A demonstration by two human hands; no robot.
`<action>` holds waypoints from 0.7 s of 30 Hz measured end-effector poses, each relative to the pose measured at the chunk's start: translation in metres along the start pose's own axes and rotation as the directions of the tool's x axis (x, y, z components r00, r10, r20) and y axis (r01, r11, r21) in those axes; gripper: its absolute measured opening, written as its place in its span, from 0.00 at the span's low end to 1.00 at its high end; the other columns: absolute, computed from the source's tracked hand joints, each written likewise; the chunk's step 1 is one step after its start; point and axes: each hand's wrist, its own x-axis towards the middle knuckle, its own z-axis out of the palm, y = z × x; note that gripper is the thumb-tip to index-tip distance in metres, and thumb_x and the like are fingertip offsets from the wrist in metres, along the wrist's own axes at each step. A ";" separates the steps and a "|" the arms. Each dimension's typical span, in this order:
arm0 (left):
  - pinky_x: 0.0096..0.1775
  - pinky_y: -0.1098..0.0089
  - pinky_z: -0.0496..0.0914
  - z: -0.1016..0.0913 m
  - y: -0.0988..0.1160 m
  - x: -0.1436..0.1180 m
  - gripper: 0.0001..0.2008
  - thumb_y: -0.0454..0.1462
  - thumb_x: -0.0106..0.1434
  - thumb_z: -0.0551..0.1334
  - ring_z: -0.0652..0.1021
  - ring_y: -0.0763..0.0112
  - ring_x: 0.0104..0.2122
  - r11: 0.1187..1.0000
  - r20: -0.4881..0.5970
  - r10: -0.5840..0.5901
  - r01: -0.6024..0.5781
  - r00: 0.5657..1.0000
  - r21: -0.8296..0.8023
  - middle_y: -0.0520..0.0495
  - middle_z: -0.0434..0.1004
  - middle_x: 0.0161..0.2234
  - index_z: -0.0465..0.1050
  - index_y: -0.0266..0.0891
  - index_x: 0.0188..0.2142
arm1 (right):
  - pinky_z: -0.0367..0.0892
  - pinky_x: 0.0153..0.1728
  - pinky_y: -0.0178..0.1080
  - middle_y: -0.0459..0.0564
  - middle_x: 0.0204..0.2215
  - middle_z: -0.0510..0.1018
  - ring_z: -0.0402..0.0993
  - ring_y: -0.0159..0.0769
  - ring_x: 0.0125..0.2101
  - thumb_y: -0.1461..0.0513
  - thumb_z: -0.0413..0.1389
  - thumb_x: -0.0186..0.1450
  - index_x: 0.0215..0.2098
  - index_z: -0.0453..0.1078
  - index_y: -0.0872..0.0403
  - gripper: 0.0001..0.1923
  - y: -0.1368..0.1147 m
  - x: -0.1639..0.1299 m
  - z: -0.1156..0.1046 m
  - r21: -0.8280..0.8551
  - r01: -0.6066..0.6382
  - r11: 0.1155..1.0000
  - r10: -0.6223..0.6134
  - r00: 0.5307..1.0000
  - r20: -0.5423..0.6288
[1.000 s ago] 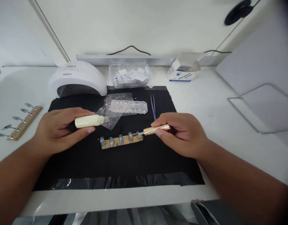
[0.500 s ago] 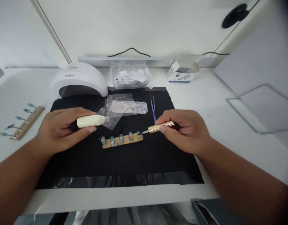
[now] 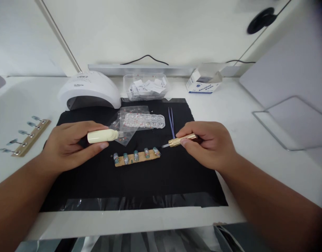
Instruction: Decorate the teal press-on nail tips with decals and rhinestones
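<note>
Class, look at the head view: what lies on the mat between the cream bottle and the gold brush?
In the head view, between the bottle and brush lies bare black mat; the nail strip sits just nearer the camera.

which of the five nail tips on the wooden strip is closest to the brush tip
The rightmost nail tip on the wooden strip. It sits just below and left of the gold-handled brush in the right hand; the other four lie farther left.

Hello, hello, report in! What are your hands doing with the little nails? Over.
Left hand grips cream bottle. Right hand holds gold brush, tip just off the nail strip. Tweezers lie beside, nothing blocking.
</note>
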 end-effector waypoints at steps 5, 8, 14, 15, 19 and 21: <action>0.32 0.78 0.72 0.000 -0.001 0.000 0.10 0.40 0.63 0.66 0.80 0.75 0.28 1.000 -0.021 0.012 -0.012 1.000 0.002 0.53 0.83 0.34 0.76 0.40 0.42 | 0.56 0.18 0.35 0.39 0.15 0.67 0.59 0.26 0.15 0.68 0.53 0.58 0.25 0.68 0.51 0.07 0.000 -0.001 0.000 -0.003 0.043 0.999 -0.043 0.998 -0.048; 0.32 0.78 0.72 0.001 -0.002 -0.001 0.10 0.39 0.63 0.65 0.80 0.75 0.28 1.000 -0.010 0.018 -0.018 1.000 -0.005 0.52 0.83 0.34 0.75 0.40 0.44 | 0.57 0.19 0.34 0.39 0.17 0.69 0.61 0.26 0.16 0.68 0.54 0.59 0.27 0.70 0.52 0.06 -0.001 -0.003 0.002 0.044 0.007 0.999 -0.003 0.994 -0.108; 0.32 0.77 0.73 0.006 0.000 -0.004 0.12 0.37 0.61 0.66 0.80 0.73 0.29 0.994 0.001 0.081 -0.081 0.997 -0.069 0.49 0.83 0.34 0.75 0.39 0.45 | 0.65 0.23 0.35 0.44 0.25 0.79 0.71 0.30 0.22 0.64 0.58 0.63 0.37 0.76 0.50 0.06 -0.007 -0.008 0.013 0.187 -0.109 0.976 0.134 0.983 -0.129; 0.33 0.77 0.74 0.007 0.001 -0.005 0.13 0.37 0.61 0.66 0.80 0.73 0.29 0.993 -0.008 0.088 -0.088 0.996 -0.085 0.49 0.83 0.35 0.75 0.40 0.46 | 0.67 0.24 0.35 0.45 0.28 0.81 0.73 0.31 0.23 0.63 0.59 0.63 0.38 0.77 0.49 0.06 -0.008 -0.009 0.015 0.214 -0.117 0.970 0.145 0.982 -0.123; 0.39 0.75 0.76 0.011 0.002 -0.009 0.15 0.37 0.61 0.67 0.82 0.70 0.34 0.991 -0.044 0.099 -0.102 0.994 -0.086 0.47 0.84 0.37 0.75 0.40 0.48 | 0.70 0.26 0.35 0.46 0.31 0.83 0.77 0.32 0.27 0.62 0.60 0.63 0.40 0.79 0.48 0.08 -0.011 -0.010 0.022 0.306 -0.138 0.942 0.179 0.978 -0.110; 0.38 0.75 0.77 0.012 0.002 -0.010 0.15 0.38 0.61 0.66 0.82 0.70 0.33 0.990 -0.050 0.095 -0.100 0.994 -0.101 0.47 0.84 0.36 0.75 0.41 0.48 | 0.70 0.26 0.35 0.46 0.31 0.83 0.77 0.33 0.27 0.62 0.61 0.63 0.40 0.79 0.48 0.08 -0.012 -0.010 0.024 0.331 -0.149 0.932 0.191 0.977 -0.099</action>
